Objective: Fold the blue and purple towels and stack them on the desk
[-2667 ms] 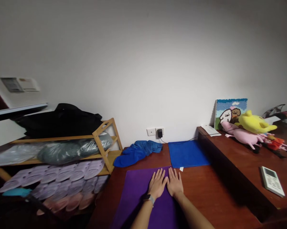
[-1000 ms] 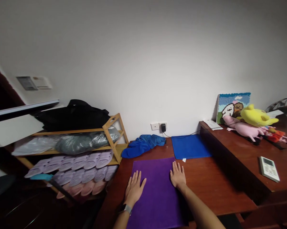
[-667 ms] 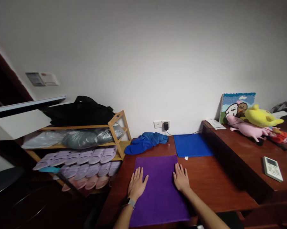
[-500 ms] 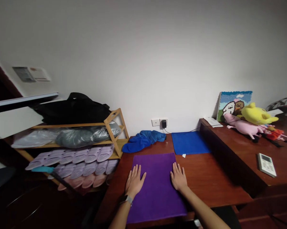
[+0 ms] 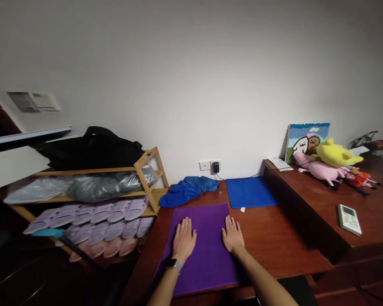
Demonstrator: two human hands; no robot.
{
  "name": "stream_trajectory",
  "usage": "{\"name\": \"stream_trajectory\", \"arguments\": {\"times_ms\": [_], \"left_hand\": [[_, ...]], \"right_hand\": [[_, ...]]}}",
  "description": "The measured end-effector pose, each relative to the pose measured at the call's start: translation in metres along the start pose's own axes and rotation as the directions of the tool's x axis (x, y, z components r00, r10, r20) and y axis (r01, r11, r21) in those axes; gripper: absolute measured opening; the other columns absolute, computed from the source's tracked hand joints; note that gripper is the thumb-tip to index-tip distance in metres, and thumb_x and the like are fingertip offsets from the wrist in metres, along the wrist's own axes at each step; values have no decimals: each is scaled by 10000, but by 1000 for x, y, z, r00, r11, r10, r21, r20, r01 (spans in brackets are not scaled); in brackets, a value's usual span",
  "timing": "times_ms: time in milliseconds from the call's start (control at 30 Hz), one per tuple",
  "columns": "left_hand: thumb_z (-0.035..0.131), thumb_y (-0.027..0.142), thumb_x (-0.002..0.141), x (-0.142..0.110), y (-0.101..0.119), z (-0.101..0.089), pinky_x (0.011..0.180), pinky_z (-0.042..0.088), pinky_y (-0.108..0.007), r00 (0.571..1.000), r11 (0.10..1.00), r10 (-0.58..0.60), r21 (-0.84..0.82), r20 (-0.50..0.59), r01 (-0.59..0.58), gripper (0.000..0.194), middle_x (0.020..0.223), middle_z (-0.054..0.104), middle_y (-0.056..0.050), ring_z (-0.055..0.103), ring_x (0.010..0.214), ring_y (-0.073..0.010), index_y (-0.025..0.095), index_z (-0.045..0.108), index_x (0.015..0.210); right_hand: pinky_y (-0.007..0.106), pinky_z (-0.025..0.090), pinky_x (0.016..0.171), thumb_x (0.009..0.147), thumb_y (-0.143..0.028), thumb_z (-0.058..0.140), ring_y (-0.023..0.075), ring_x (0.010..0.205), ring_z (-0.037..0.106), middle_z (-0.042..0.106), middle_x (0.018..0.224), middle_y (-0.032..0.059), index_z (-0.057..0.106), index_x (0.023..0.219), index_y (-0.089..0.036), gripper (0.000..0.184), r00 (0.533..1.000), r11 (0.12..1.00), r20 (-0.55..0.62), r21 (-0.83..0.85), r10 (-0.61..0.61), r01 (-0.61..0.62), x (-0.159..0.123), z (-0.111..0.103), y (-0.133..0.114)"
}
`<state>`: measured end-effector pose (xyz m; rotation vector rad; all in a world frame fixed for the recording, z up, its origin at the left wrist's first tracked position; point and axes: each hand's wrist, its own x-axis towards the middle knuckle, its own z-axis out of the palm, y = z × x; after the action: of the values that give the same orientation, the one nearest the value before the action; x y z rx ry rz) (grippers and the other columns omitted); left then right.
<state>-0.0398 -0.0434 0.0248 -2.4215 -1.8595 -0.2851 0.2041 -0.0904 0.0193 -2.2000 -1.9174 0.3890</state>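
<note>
A purple towel lies spread flat on the brown wooden table. My left hand rests palm down on its left part, fingers stretched out, a watch on the wrist. On the towel's right edge lies my right hand, also flat, with its fingers extended. Behind the purple towel, to the right, is a flat blue towel with a small white tag. A crumpled blue cloth lies at the back left, near the wall.
A wooden rack with rows of slippers and a black bag stands left. On the raised surface at right are a white remote, plush toys and a dog picture. A black plug sits in the wall socket.
My left hand has shifted inward and now lies more fully on the purple towel. The right hand stays flat at the right edge. The view has turned slightly to the right.
</note>
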Motion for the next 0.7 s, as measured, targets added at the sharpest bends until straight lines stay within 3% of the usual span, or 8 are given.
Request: {"name": "stream_trajectory", "arguments": {"times_ms": [167,267,367,600,700], "left_hand": [[140,496,1044,-12,108,8,1278,182,-458,965,949,257,-203,53,-242,679,1679,268,-86,213,1560,-236,146,268,1611],[132,534,1041,-23,134,18,1276,199,-478,955,938,282,-238,97,-253,699,1672,269,-104,224,1557,-255,154,254,1615],[145,583,1031,-31,112,19,1277,195,-492,957,947,271,-209,105,-245,717,1672,256,-90,219,1556,-254,180,274,1609],[216,633,1001,-46,-17,4,1271,195,-476,995,999,-31,-33,94,35,782,1667,264,-108,240,1548,-262,135,304,1598],[244,624,989,-49,-50,3,1268,199,-464,992,995,-101,33,72,99,798,1669,254,-127,242,1548,-264,108,304,1595]], "right_hand": [[430,8,1268,1019,-366,171,201,1572,17,56,1698,12,148,1629,-145,649,999,997,19,-55,-48,49,-2,-3,2],[434,28,1266,1009,-337,207,205,1572,12,52,1697,4,174,1629,-177,641,997,994,31,-85,-71,74,-2,-1,3],[417,45,1267,1024,-359,162,189,1571,33,86,1696,11,146,1630,-159,639,999,998,2,-51,-35,35,0,1,2],[401,7,1268,1030,-370,122,172,1570,42,83,1697,-9,131,1630,-155,637,1000,1000,-2,-3,-3,3,-1,-1,-1],[400,5,1266,1033,-368,130,173,1570,42,87,1699,-2,131,1631,-164,632,1000,1000,9,-3,3,-3,-2,-4,-2]]}}
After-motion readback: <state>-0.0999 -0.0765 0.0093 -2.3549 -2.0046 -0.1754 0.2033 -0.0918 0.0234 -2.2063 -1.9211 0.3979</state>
